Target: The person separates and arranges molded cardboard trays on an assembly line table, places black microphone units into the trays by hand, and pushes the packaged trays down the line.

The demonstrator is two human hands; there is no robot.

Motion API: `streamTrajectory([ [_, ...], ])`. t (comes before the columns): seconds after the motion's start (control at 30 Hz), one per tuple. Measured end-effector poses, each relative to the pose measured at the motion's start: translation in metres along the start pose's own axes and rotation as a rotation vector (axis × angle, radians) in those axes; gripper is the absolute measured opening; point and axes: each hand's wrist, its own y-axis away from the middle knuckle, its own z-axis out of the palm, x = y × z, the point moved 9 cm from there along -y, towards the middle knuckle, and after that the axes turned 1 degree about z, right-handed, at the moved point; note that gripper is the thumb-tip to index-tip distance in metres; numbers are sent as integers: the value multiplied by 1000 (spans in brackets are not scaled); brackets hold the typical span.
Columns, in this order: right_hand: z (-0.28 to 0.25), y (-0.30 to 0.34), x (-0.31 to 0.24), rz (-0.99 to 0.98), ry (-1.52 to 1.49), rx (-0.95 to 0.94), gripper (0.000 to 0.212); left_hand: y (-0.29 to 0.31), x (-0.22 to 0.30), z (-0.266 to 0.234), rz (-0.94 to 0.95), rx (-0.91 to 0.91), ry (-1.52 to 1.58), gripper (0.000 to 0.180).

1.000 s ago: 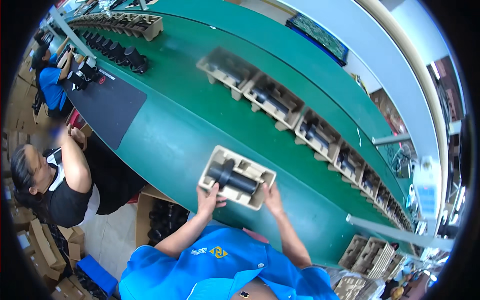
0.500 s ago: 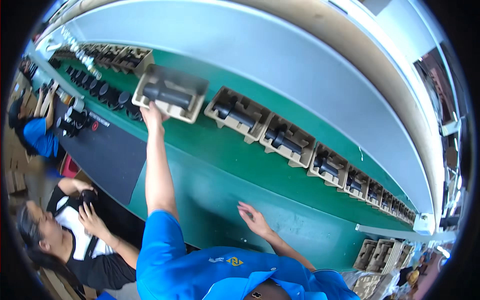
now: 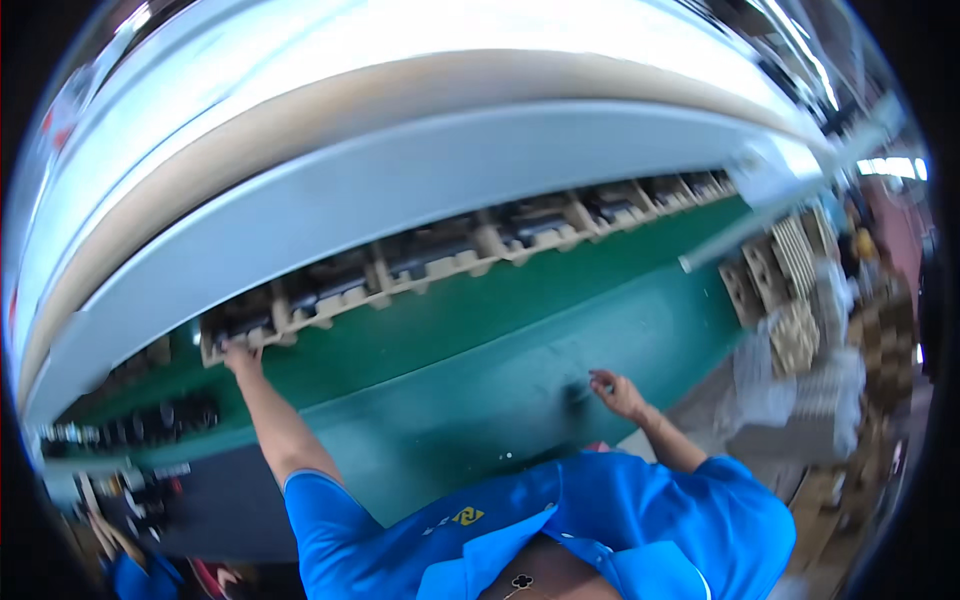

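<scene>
My left hand point(image 3: 243, 357) reaches far forward and left, its fingers closed on the near edge of a tan moulded-pulp tray point(image 3: 209, 342). This tray stands at the left end of a row of similar trays, against its neighbour. A dark part lies inside, mostly in shadow and blurred. The neighbouring trays point(image 3: 435, 268) carry black cylinder-shaped parts. Over the green tabletop point(image 3: 450, 410), to the right, my right hand point(image 3: 620, 397) hangs with its fingers loosely curled but apart, holding nothing.
A long grey beam point(image 3: 450, 165) overhangs the tray row. Black round parts point(image 3: 160, 425) stand at the left, beyond a dark mat point(image 3: 235, 510). Stacked pulp trays point(image 3: 765, 272) and clear plastic wrap point(image 3: 800, 390) are at the right. A co-worker's blue clothing point(image 3: 145, 580) shows lower left.
My left hand has set the carried tray down at the left end of the row. The view has swung right. My right hand stays empty over the table.
</scene>
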Motion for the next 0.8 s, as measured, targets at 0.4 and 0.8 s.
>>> streamTrajectory([
  [0.4,-369,173,307,683,360,911,50,388,-184,112,437,79,-445,56],
  [0.8,-738,162,633,633,-447,1452,81,1026,-492,418,143,-1567,-473,49],
])
